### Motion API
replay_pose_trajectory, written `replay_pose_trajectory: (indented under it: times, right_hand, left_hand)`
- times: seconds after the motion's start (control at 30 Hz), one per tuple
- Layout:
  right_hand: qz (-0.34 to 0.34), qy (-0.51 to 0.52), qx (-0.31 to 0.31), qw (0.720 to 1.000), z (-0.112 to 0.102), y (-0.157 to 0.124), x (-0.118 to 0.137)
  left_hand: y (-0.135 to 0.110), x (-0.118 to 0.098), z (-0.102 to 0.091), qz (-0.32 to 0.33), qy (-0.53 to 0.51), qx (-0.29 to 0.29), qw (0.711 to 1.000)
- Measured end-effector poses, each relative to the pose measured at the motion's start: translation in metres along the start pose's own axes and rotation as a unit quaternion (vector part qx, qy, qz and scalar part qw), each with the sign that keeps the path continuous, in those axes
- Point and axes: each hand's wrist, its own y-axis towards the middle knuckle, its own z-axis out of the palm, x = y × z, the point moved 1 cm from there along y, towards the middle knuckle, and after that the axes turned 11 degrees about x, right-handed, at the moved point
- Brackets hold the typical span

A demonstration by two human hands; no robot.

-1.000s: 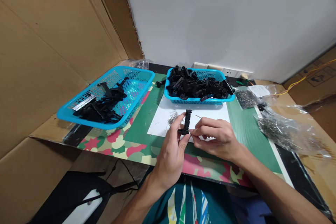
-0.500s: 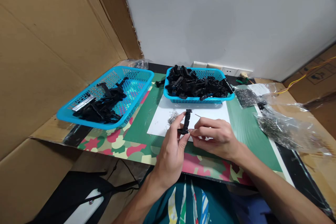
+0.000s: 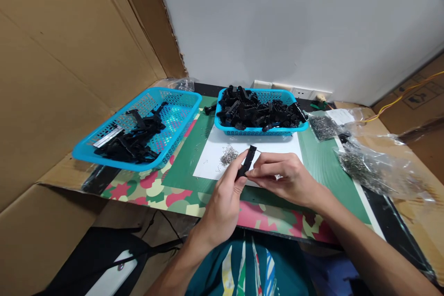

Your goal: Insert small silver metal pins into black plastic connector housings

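Note:
My left hand (image 3: 224,199) pinches a small black plastic part (image 3: 247,162) between thumb and fingers, held tilted above a white paper sheet (image 3: 215,157). My right hand (image 3: 284,178) is closed in a pinch against the lower end of that part; whatever thin thing sits in its fingertips is too small to name. A little pile of tiny metal springs (image 3: 229,154) lies on the paper just left of the part.
A blue basket (image 3: 173,141) on the left holds several black parts. A second blue basket (image 3: 258,132), heaped with black parts, stands behind the paper. Plastic bags of metal bits (image 3: 371,166) lie on the right. Cardboard walls (image 3: 69,55) rise on the left.
The black part has tipped from upright to leaning right. My right hand has slid closer over its lower end. The thin pin seen sticking out earlier no longer shows.

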Motion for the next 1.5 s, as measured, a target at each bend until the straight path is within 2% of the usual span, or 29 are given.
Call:
replay_pose_trajectory:
  times: [0.13, 0.23, 0.37, 0.53, 0.67, 0.73, 0.83, 0.93, 1.07, 1.23, 1.33, 1.43, 1.5]
  right_hand:
    - [-0.008, -0.030, -0.015, 0.999, -0.006, 0.000, 0.001]
    - [-0.005, -0.073, -0.020, 0.997, -0.008, -0.002, 0.000]
    - [-0.005, -0.110, -0.013, 0.994, -0.012, -0.005, -0.003]
    - [0.011, -0.116, -0.018, 0.993, -0.018, -0.007, -0.007]
    - [0.027, -0.068, -0.012, 0.997, -0.021, -0.007, -0.013]
    - [0.062, -0.046, -0.018, 0.997, -0.028, -0.009, -0.018]
    - [0.171, -0.072, -0.023, 0.982, -0.042, -0.013, -0.029]
    - [0.243, -0.111, 0.022, 0.963, -0.050, -0.018, -0.040]
    - [0.277, -0.136, 0.061, 0.949, -0.043, -0.019, -0.048]
    - [0.284, -0.181, 0.058, 0.940, -0.033, -0.016, -0.048]
    - [0.277, -0.132, 0.026, 0.952, -0.033, -0.015, -0.043]
    - [0.231, 0.008, -0.025, 0.973, -0.031, -0.012, -0.034]
    - [0.193, 0.111, -0.048, 0.974, -0.024, -0.009, -0.028]
  left_hand:
    - [0.002, -0.002, -0.002, -0.025, -0.087, -0.006, 0.996]
    - [0.002, -0.001, -0.003, -0.049, -0.112, 0.013, 0.992]
    - [0.003, -0.004, -0.006, -0.037, -0.083, 0.040, 0.995]
    - [0.006, -0.006, -0.007, -0.007, 0.009, -0.007, 1.000]
    - [0.007, -0.005, -0.005, 0.002, 0.038, -0.038, 0.999]
    - [0.007, -0.004, -0.004, 0.009, 0.057, -0.056, 0.997]
    - [0.007, 0.000, -0.003, 0.021, 0.091, -0.077, 0.993]
    - [0.007, 0.005, -0.001, 0.032, 0.132, -0.068, 0.988]
    - [0.009, 0.007, 0.002, 0.034, 0.183, -0.038, 0.982]
    - [0.010, 0.003, 0.004, 0.042, 0.208, -0.045, 0.976]
    - [0.010, 0.002, 0.005, 0.048, 0.221, -0.045, 0.973]
    - [0.010, 0.002, 0.005, 0.055, 0.233, -0.042, 0.970]
    - [0.009, 0.002, 0.006, 0.057, 0.239, -0.042, 0.968]
